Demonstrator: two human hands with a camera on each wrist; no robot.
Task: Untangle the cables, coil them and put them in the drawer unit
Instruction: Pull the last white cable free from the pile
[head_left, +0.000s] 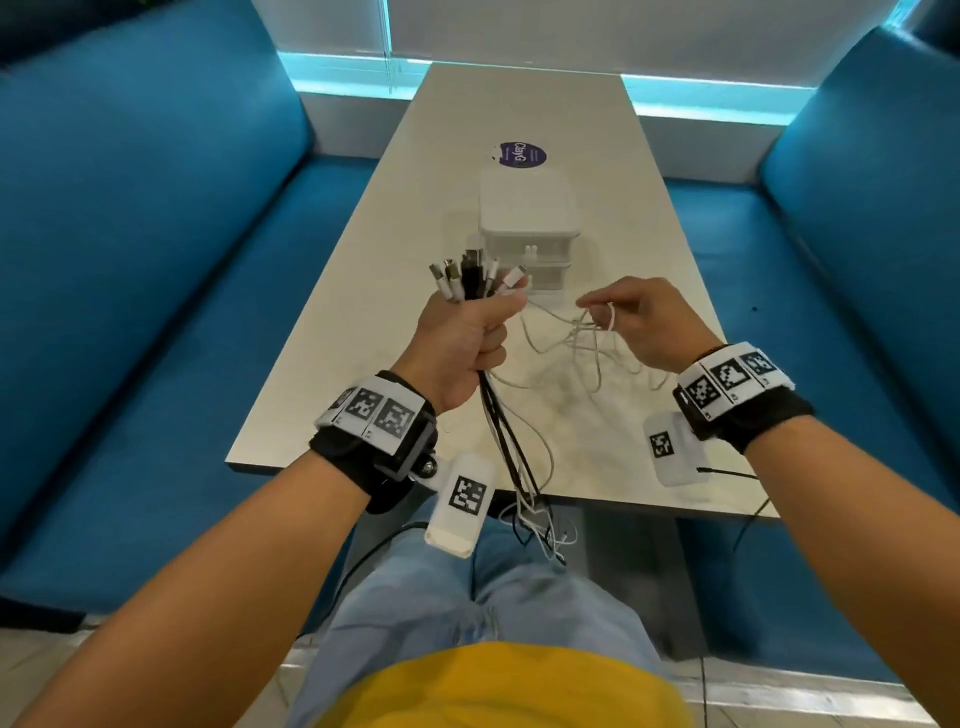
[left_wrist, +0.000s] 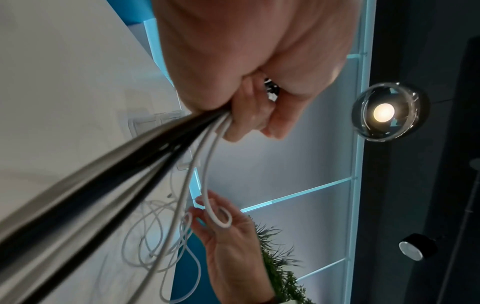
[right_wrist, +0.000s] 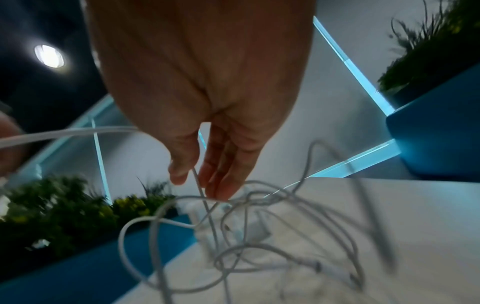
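1. Table (head_left: 597, 156) carries the white drawer unit (head_left: 527, 208), its drawers seemingly closed.
2. Left hand (head_left: 462, 343) fists a bundle of black and white cables (head_left: 501, 431), plugs up, tails dangling past the table edge.
3. Right hand (head_left: 644, 317) pinches a loop of a white cable (right_wrist: 207, 209) above the tangle on the table.
4. Cables look light, limp and snag-prone; best gripped near the plugs.

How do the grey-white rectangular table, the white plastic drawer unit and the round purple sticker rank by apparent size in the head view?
1. Grey-white rectangular table, largest.
2. White plastic drawer unit.
3. Round purple sticker, smallest, though it lies farthest from the camera.
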